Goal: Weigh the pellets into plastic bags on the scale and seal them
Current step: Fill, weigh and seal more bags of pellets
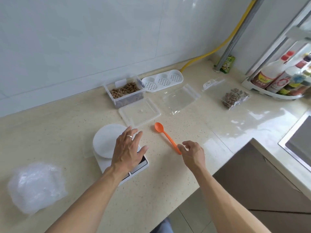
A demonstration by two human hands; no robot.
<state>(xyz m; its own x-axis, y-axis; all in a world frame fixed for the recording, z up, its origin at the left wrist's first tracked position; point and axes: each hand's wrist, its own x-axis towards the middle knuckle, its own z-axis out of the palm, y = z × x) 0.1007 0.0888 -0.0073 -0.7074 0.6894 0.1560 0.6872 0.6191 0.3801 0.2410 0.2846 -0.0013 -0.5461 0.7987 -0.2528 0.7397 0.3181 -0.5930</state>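
Note:
A white scale [106, 142] with a round platform sits on the counter; my left hand [128, 148] hovers open over its right side, covering part of the display. An orange spoon [165, 135] lies to the right of the scale, and my right hand [193, 153] is at the handle end with fingers apart, touching or nearly touching it. A clear box of brown pellets [125, 93] stands open near the wall, its lid [139, 113] lying in front. An empty zip bag [180, 98] lies flat to the right. Farther right lies a filled bag of pellets [234, 98].
A crumpled plastic sheet [36, 185] lies at the near left. A white perforated tray [162, 80] sits by the wall, and a rack of bottles [282, 78] stands at the far right. A sink edge [296, 143] lies right. The counter's front edge runs below my arms.

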